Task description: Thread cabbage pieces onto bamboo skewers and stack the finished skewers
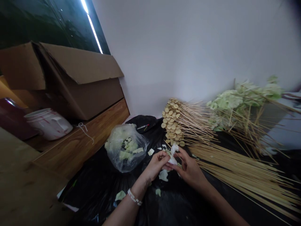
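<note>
Both hands meet over the black plastic sheet (169,201), closed on one small white crumpled piece (173,157). My left hand (158,162), a white beaded bracelet at its wrist, pinches it from the left. From the right, my right hand (191,168) grips the same piece with thumb and fingers. Whether it is a leaf scrap or something else, I cannot tell. A thin stick seems to run by the fingers. Pale green leaf pieces (163,175) lie scattered around and below the hands. Left of them stands an open clear plastic bag (127,149) with more pale leaf pieces inside.
Skewers with round pale slices (172,121) are stacked against the wall. Leafy skewers (230,100) lean at the back right, above a wide spread of bare sticks (246,172). At left stand a cardboard box (91,97) and a white tub (49,124). A pen (143,126) lies behind the bag.
</note>
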### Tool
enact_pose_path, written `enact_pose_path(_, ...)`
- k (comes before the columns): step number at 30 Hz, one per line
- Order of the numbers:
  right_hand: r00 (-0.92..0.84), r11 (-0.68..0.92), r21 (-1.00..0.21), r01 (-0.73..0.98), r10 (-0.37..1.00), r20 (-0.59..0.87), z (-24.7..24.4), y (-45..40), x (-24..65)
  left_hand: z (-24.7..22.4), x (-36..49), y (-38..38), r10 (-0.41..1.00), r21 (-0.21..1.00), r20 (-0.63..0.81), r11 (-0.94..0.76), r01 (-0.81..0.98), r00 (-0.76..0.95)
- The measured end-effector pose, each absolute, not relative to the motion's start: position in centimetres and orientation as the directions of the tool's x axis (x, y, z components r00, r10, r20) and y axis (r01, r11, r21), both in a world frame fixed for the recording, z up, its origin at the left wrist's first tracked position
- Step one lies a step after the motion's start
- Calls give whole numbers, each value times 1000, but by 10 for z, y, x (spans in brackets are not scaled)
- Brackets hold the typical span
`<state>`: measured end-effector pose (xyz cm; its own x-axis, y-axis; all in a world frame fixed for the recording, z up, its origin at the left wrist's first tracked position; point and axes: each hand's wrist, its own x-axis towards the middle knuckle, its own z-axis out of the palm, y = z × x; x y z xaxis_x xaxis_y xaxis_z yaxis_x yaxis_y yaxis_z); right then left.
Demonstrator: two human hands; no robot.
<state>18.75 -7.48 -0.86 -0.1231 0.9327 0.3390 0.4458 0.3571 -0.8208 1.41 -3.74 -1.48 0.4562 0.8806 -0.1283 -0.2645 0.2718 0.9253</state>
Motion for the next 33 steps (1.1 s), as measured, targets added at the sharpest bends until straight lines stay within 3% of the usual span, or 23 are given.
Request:
enact_pose_path(4,-96,292,-890,351,956,275,-9,-72,190,-18,15,-36,888,959,-89,199,-202,451)
enact_pose_path(11,-54,261,-895,362,964,260,-11,-70,192,-12,16,-37,929,987,91,-36,-157,359)
enact_pose_path(15,-8,223,-897,381,971,238,-11,-70,192,-13,16,-40,930,973,181,-216,80,321)
enact_pose_path(21,-29,168,-921,352,985,169,-6,-70,196,-9,14,-44,875,821,319,-447,356,365)
enact_pose_path(27,-33,149,-958,247,989,146,-4,-70,196,-3,14,-47,846,751,327,-503,427,421)
enact_pose_path(33,-26,118,-979,166,993,115,-4,-70,194,1,15,-50,830,777,301,-499,384,470)
